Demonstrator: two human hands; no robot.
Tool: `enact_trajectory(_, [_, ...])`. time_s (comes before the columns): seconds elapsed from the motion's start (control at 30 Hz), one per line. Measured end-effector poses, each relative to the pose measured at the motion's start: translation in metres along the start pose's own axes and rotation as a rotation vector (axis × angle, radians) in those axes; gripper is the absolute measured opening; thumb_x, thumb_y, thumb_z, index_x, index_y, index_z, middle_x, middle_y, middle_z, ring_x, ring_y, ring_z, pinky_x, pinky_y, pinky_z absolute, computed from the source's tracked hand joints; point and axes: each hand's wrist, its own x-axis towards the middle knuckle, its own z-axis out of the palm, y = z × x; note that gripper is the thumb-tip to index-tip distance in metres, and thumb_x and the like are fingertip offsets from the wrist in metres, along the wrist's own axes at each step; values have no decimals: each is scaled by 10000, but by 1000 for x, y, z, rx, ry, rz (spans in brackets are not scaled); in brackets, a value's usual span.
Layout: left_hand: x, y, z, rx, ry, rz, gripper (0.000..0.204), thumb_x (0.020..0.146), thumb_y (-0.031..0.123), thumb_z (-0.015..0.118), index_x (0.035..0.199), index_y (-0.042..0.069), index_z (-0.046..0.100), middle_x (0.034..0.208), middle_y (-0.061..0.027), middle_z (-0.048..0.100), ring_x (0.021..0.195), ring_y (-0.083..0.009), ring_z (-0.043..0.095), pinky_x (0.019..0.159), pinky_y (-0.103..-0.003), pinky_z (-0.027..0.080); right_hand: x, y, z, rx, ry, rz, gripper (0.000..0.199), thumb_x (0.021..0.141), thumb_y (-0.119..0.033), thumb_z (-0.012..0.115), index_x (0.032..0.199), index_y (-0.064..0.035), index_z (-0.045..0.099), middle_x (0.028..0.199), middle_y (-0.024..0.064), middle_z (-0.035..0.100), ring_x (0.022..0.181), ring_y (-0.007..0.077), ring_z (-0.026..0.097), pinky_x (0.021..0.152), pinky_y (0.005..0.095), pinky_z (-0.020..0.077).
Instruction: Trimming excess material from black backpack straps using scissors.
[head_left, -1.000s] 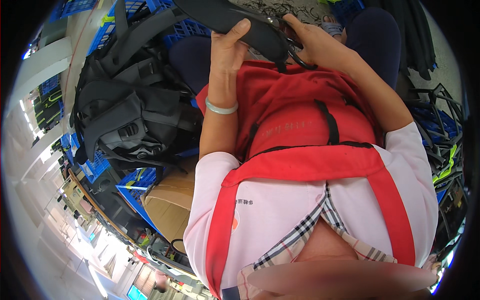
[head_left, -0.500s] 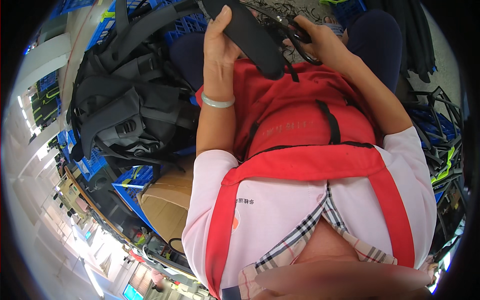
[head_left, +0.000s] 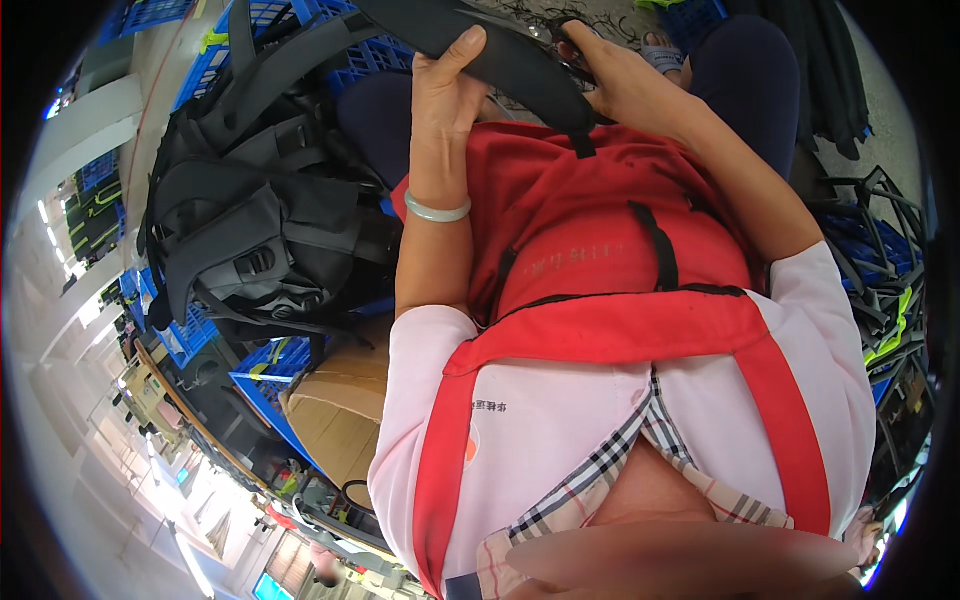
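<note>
My left hand [head_left: 448, 88] is closed on a black padded shoulder strap [head_left: 530, 78], thumb on top and fingers beneath. The strap slants across above my red apron [head_left: 620, 255], and a short webbing tab [head_left: 584, 146] hangs from its lower end. My right hand [head_left: 640, 88] is closed round a pair of dark-handled scissors [head_left: 570, 48] just beyond the strap; the blades are mostly hidden. A black backpack [head_left: 270, 215] lies to the left of my left forearm, with bands running from it up toward the strap.
Blue plastic crates [head_left: 262, 362] stand at the left, beside an opened cardboard box [head_left: 345, 400]. A heap of black straps [head_left: 870, 235] with a yellow-green band is at the right. Black fabric pieces [head_left: 825, 70] hang at the upper right, and dark scraps [head_left: 610, 14] litter the floor.
The strap's lower end has shifted right and up, nearer my right hand. My right hand has turned and moved slightly up with the scissors, which now show less.
</note>
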Motion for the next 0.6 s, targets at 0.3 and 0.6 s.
enact_trajectory(0.3, [-1, -3, 1, 9, 8, -19, 335, 785, -27, 671, 1103, 49, 599, 1068, -73, 627, 1017, -218, 596, 943, -380, 466, 2, 22, 15, -91, 132, -158, 368, 818, -165, 642, 1074, -1, 432, 784, 229, 595, 794, 430, 574, 668, 462, 445])
enact_trajectory(0.6, [-1, -5, 7, -63, 19, -28, 286, 785, -27, 673, 1052, 49, 606, 1003, -67, 633, 942, -208, 612, 882, -370, 493, 2, 41, 12, 160, 201, -105, 299, 893, -202, 586, 1099, -4, 500, 735, 122, 570, 616, 190, 556, 594, 294, 447])
